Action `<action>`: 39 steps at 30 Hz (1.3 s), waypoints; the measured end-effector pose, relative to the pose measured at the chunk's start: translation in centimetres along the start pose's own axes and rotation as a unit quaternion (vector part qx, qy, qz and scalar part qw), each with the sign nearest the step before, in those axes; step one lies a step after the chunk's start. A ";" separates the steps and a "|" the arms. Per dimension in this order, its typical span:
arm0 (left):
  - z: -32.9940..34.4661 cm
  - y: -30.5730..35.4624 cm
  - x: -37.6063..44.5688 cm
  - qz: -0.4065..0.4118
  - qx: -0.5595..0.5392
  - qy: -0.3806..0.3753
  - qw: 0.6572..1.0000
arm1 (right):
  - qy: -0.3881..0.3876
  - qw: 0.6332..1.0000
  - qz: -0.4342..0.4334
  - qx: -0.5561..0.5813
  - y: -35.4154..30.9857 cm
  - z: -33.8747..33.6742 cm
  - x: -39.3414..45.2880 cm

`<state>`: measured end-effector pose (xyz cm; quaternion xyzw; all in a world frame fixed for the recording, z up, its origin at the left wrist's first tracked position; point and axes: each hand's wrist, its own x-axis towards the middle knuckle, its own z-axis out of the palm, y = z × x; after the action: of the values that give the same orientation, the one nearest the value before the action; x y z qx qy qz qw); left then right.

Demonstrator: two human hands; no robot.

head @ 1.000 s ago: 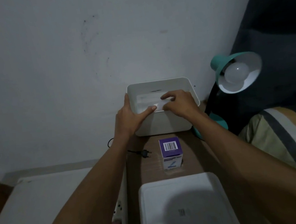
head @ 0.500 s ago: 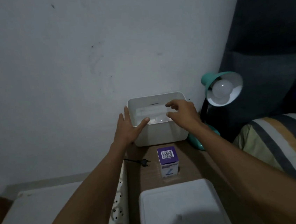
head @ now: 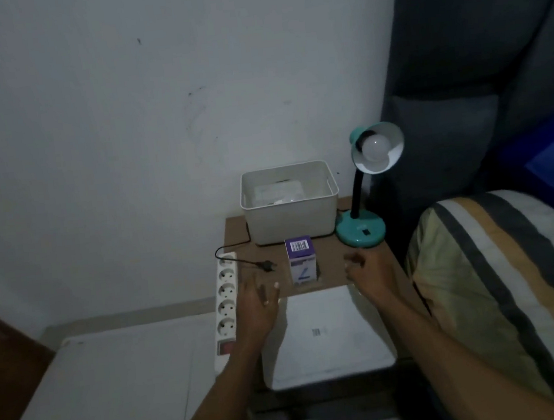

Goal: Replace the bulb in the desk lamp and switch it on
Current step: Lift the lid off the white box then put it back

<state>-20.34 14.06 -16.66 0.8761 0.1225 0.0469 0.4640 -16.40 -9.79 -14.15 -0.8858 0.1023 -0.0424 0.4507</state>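
Observation:
A teal desk lamp (head: 361,231) stands at the back right of a small brown table (head: 330,272), unlit, with a white bulb (head: 376,146) in its shade. Its black plug (head: 267,265) lies loose on the table beside a white power strip (head: 227,304). A purple and white bulb box (head: 302,263) stands upright mid-table. My left hand (head: 259,302) hovers open left of the box. My right hand (head: 369,272) hovers open to its right, in front of the lamp base. Neither hand holds anything.
A white bin (head: 292,223) with pale packets inside sits at the back of the table against the wall. A white lid (head: 326,334) lies at the near edge. A striped pillow (head: 501,271) and bed are on the right, a white surface (head: 100,392) on the left.
Both hands have pulled back out of the white bin toward me and now hover either side of the bulb box. The view has also drawn back and widened.

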 end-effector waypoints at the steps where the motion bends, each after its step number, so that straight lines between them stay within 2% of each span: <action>1: 0.2 -0.6 -1.1 -0.014 0.014 -0.014 1.000 | -0.007 1.000 0.009 -0.021 0.9 0.1 -1.3; 5: 0.9 -2.2 -4.9 -0.018 0.100 -0.017 0.995 | -0.029 0.994 0.079 -0.069 4.2 0.5 -5.5; 9: 1.5 -3.4 -6.6 -0.040 0.177 -0.013 0.983 | -0.020 0.988 0.095 -0.119 5.7 0.8 -8.0; 13: 1.9 -3.2 -7.4 -0.064 0.230 -0.054 0.969 | -0.008 0.991 0.101 -0.084 5.9 1.0 -9.1; 17: 1.5 -2.1 -8.3 -0.085 0.186 -0.061 0.977 | -0.012 0.993 0.113 -0.025 6.0 0.5 -10.1; 23: 0.2 -0.5 -8.9 -0.037 0.076 0.015 0.996 | 0.035 0.995 0.098 0.008 4.3 -1.2 -10.6; 28: -1.6 1.8 -9.1 0.002 0.012 0.057 0.998 | 0.050 0.996 0.062 0.029 2.2 -2.2 -9.8; 39: -4.3 7.2 -2.5 0.075 -0.024 0.114 0.990 | 0.103 0.994 -0.021 0.033 -4.7 -3.8 -4.0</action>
<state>-22.34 12.96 -8.27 0.8603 0.1075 0.1842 0.4630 -20.32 -9.28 -8.06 -0.8633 0.1282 -0.1461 0.4658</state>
